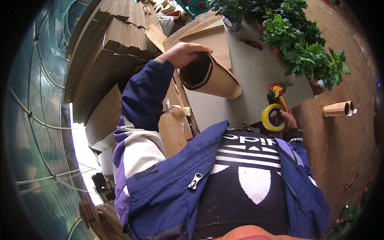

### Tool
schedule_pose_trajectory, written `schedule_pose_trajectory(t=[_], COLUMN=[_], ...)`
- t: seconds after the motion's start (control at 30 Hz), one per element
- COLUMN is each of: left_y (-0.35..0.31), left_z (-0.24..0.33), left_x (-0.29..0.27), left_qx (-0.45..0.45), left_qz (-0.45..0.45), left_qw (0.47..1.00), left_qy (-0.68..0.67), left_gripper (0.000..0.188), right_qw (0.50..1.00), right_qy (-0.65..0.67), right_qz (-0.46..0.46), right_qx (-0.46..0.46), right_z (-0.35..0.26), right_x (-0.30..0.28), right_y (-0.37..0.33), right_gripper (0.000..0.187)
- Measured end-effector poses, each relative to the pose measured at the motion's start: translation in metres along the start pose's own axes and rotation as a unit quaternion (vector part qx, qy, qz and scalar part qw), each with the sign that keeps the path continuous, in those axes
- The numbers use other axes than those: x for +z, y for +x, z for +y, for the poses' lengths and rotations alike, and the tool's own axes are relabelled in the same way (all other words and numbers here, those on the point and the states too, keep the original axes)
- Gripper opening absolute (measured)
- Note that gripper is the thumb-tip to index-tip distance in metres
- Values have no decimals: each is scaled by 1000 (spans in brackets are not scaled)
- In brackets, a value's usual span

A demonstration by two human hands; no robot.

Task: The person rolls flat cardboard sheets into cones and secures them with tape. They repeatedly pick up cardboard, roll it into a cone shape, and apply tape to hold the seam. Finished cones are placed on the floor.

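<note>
A rolled cardboard sleeve (224, 82) stands on the grey tabletop (252, 66), its open top tilted toward me. My left hand (185, 54) is closed on the upper rim, fingers over the edge and thumb hidden. At the table's near right edge, my right hand (289, 121) grips a tape dispenser (276, 96) with an orange and black head. A roll of yellow tape (265, 119) sits on the dispenser. The dispenser is apart from the sleeve.
Flat cardboard sheets (218, 42) lie at the table's far left. Tall cardboard stacks (124, 36) rise on the left. Leafy potted plants (298, 44) crowd the far right, near a red and black tool (252, 44). Another cardboard sleeve (336, 109) stands on the brown ground.
</note>
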State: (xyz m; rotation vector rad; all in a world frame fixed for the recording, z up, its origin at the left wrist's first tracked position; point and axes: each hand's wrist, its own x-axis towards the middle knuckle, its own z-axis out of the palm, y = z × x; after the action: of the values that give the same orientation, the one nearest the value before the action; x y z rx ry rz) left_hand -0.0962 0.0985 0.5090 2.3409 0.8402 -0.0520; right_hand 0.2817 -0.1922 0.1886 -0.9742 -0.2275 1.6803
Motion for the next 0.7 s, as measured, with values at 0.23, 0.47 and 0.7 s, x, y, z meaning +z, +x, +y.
schedule_pose_trajectory(t=[0.23,0.47,0.7], left_y=[24,21,-19], left_z=[18,33,77], left_x=[31,38,106], left_qx=[35,-30,-55], left_qz=[134,276,427], left_qw=[958,934,897], left_qy=[253,226,100], left_gripper=[40,30,25], right_qw=[1000,995,984], right_qy=[20,-20,11], right_qz=[-20,-76,-131], right_qx=[-8,-61,-124], right_z=[-9,-60,-99], right_x=[24,63,98], right_y=[1,23,37], right_gripper=[58,59,60])
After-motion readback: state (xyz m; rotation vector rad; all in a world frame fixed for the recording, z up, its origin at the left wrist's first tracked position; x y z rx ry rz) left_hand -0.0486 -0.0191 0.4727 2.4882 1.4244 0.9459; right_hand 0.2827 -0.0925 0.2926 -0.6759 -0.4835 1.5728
